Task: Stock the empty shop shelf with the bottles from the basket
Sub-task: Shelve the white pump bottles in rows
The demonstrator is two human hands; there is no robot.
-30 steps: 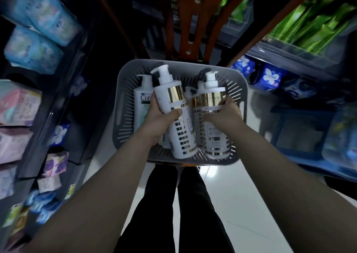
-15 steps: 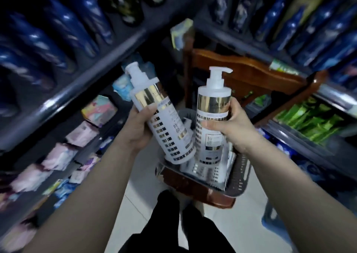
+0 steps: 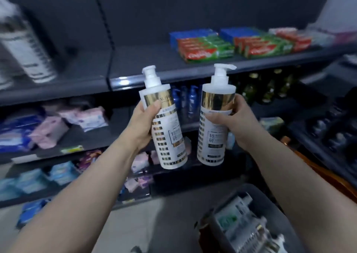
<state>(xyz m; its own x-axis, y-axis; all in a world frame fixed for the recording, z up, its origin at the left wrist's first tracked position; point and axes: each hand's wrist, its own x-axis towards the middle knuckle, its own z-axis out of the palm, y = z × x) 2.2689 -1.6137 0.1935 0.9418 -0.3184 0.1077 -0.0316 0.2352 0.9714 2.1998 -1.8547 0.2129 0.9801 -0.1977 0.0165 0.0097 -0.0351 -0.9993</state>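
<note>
While both arms reach forward at chest height, each hand carries one bottle in front of the shelving. The left hand (image 3: 144,122) grips a white plastic pump bottle with a gold band and gold squares down its label (image 3: 167,133); its fingers (image 3: 154,105) are curled round the upper body just below the band, and the bottle leans with its pump head towards the left. The right hand (image 3: 234,122) holds a second white gold-banded pump bottle (image 3: 213,134) nearly upright, with fingers (image 3: 217,117) wrapped across the label's top edge. The two bottles are near each other, not touching, and both hang in the air in front of the dark grey metal shelf (image 3: 139,65), whose front lip sits level with their pump heads.

On that shelf, to the right, lie stacked red and green toothpaste cartons (image 3: 205,49). At its far left stands a blurred white bottle with dark label squares (image 3: 27,49) (too smeared to read). Under the shelf are dark blue bottles (image 3: 188,102) and dark green glass bottles (image 3: 270,86); lower left shelves hold pink and blue soft packets (image 3: 85,117). At the lower right, beneath the right forearm, sits the grey slatted plastic basket (image 3: 251,237), with more white bottles (image 3: 235,212) lying inside.
</note>
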